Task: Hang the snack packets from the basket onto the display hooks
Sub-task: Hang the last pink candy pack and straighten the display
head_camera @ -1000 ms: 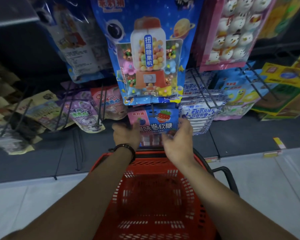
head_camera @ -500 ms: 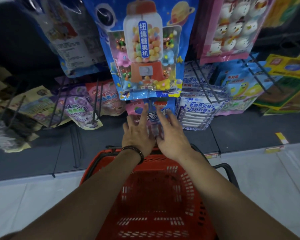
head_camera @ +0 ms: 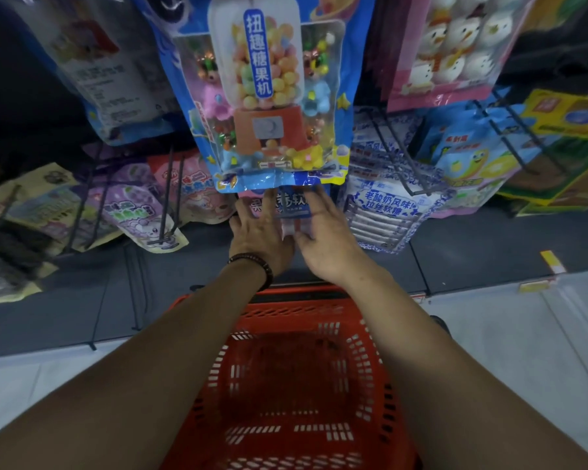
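You're facing a dimly lit display rack, and its dark back panel (head_camera: 17,106) lies in shadow at the upper left. Below, a grey base shelf (head_camera: 472,262) runs across — a yellow label (head_camera: 551,262) near its front edge at right — then pale floor (head_camera: 530,361).

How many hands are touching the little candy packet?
2. The left hand, wearing a beaded bracelet, lies flat on the left side of the candy packet. The right hand lies on its right side. Both are under the big gumball bag.
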Available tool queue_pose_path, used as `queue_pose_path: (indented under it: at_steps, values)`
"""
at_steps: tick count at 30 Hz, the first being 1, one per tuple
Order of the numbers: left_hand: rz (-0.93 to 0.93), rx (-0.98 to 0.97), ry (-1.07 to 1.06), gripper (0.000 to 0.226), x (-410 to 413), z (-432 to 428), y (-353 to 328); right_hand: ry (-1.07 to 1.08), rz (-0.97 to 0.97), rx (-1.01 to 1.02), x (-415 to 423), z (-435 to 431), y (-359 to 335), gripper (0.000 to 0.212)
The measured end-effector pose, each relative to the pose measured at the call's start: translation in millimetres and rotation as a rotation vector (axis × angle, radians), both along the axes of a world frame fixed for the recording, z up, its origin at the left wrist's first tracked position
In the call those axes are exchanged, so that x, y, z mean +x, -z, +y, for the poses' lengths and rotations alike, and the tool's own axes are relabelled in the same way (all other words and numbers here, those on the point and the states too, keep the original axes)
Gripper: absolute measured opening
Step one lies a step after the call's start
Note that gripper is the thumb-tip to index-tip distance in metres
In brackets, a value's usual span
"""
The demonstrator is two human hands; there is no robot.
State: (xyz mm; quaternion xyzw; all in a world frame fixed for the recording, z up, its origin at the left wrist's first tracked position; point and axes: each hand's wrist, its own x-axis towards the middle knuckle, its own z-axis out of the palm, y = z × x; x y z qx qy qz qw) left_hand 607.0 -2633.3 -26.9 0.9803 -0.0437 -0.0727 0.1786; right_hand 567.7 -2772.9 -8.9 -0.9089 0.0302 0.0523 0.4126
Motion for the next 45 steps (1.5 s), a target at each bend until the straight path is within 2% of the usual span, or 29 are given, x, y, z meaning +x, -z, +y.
queue_pose_path:
  at_steps: [4,6,9,11,13,15,17,19,21,24,27,29,31,33,35,38,41,45]
  values:
    - [0.027,-0.019,-0.083,0.101,-13.9,-12.8,-7.2,-0.016,0.022,0.033,-14.6,-13.4,-1.7,0.076]
    - [0.023,-0.044,-0.087,0.091,-24.8,-21.6,-5.0,0.06,-0.001,0.033,-22.8,-23.0,-4.3,0.069]
    - [0.009,-0.131,0.101,0.055,-44.9,-40.1,-1.6,0.3,-0.022,0.059,-33.0,-42.6,-1.1,0.036]
    - [-0.025,-0.086,0.278,0.047,-58.1,-58.1,-1.5,0.477,-0.046,0.097,-38.5,-58.6,3.1,0.019]
    - [-0.059,-0.053,0.386,0.054,-67.5,-79.2,-5.8,0.589,-0.027,0.15,-42.6,-74.9,4.2,0.027]
    - [-0.117,0.004,0.418,0.064,-71.1,-98.5,-8.1,0.619,0.015,0.233,-43.2,-91.5,4.0,0.051]
    - [-0.148,0.076,0.405,0.069,-70.5,-114.1,-9.1,0.552,0.022,0.317,-40.0,-103.4,4.1,0.071]
    - [-0.124,0.121,0.376,0.076,-64.9,-125.9,-8.4,0.468,-0.023,0.432,-30.8,-112.7,8.4,0.082]
    - [-0.106,0.137,0.346,0.084,-57.9,-133.9,-8.1,0.414,-0.006,0.553,-21.3,-121.9,14.8,0.084]
    - [-0.121,0.141,0.301,0.097,-44.0,-141.0,-5.3,0.38,0.019,0.742,-8.3,-129.7,15.4,0.076]
    - [-0.099,0.179,0.286,0.104,-27.7,-147.8,-1.1,0.435,0.024,0.866,9.5,-123.5,13.8,0.066]
    - [-0.04,0.204,0.272,0.108,-16.8,-152.5,-1.3,0.466,-0.009,0.797,19.9,-116.7,21.0,0.06]
    - [0.01,0.221,0.262,0.112,-7.4,-157.1,-3.9,0.421,-0.017,0.677,29.8,-116.9,43.7,0.062]
    - [0.039,0.212,0.253,0.114,-0.6,-160.5,-7.6,0.411,-0.032,0.644,35.0,-120.4,51.9,0.062]
    - [0.065,0.178,0.228,0.116,3.7,-163.1,-11.6,0.407,-0.064,0.619,26.9,-118.3,24.6,0.063]
    - [0.099,0.169,0.215,0.117,5.5,-164.2,-14.9,0.363,-0.066,0.526,26.7,-121.5,18.3,0.062]
    - [0.077,0.162,0.251,0.115,1.3,-159.2,-12.8,0.381,0.012,0.485,23.8,-122.3,16.4,0.061]
    - [0.073,0.133,0.312,0.103,-9.8,-142.3,-15.3,0.329,0.077,0.33,3.2,-124.4,15.9,0.042]
